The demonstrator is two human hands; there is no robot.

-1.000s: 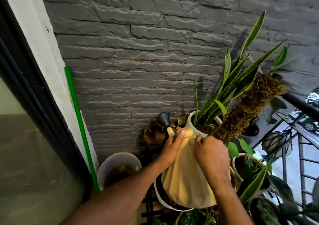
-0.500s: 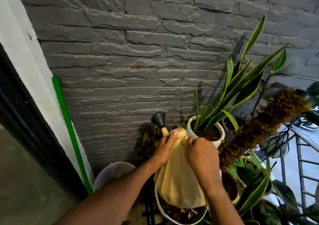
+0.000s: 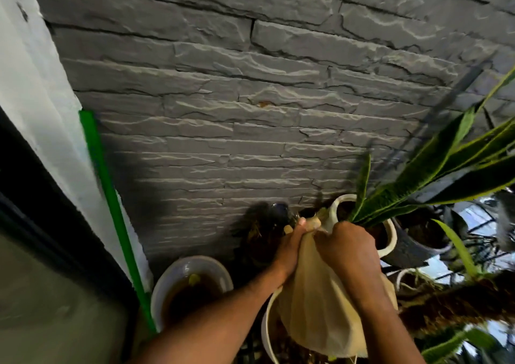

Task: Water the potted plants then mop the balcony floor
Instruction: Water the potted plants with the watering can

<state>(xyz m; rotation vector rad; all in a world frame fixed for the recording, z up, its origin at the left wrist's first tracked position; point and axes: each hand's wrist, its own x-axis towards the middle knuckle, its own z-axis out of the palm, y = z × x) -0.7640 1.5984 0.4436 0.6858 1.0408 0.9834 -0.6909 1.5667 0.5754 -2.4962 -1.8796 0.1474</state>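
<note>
We lowered the watering can [image 3: 320,302] further — both hands, left [image 3: 289,249] and right [image 3: 345,249], grip it; spout over dark pot [image 3: 262,241].

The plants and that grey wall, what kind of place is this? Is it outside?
Most likely a home balcony, partly outdoors. Potted plants crowd together, like the snake plant in its white pot, against a grey stone-look wall. Metal railing bars show at the right edge.

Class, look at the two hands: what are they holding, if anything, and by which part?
Both hands, left and right, grip the beige watering can at its narrow upper end, near the spout; its wide body hangs below.
</note>
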